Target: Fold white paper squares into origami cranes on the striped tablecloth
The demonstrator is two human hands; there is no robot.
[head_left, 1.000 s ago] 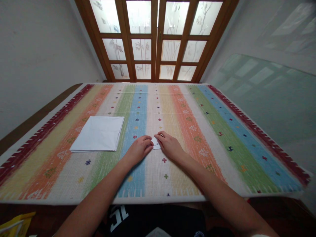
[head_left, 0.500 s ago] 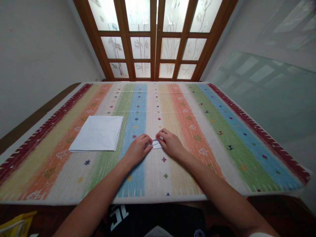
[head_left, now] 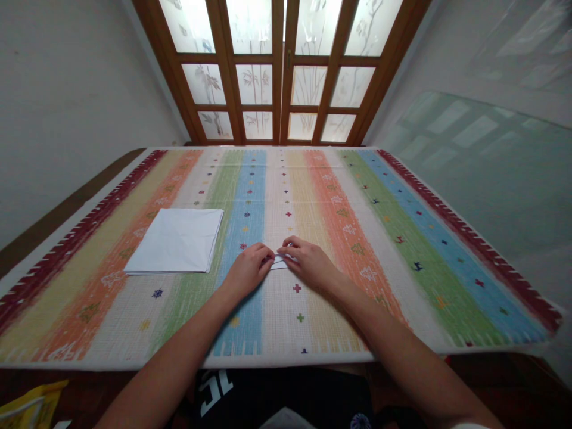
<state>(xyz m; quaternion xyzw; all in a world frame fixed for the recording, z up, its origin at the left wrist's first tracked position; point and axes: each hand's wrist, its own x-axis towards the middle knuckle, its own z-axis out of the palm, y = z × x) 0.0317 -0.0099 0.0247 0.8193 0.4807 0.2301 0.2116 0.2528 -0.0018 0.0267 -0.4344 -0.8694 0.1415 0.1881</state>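
Observation:
A small piece of folded white paper (head_left: 279,265) lies low over the striped tablecloth in front of me, between my two hands. My left hand (head_left: 250,266) pinches its left end, thumb and fingertips pressed together. From the other side, my right hand (head_left: 308,260) grips the upper right part with thumb and forefinger. Fingers cover much of the paper, so only its lower edge and a narrow strip in the middle show. Off to the left sits a stack of white paper sheets (head_left: 176,241), its edges slightly uneven.
A tablecloth (head_left: 357,322) with coloured stripes covers the table. Beyond its far edge stand wooden doors with frosted panes (head_left: 281,107). A glass panel (head_left: 482,161) leans by the right wall. At bottom left, below the table edge, is a yellow packet (head_left: 44,399).
My right hand has shifted slightly left, closer to my left hand, and covers more of the folded paper. The stack of sheets stays where it was.

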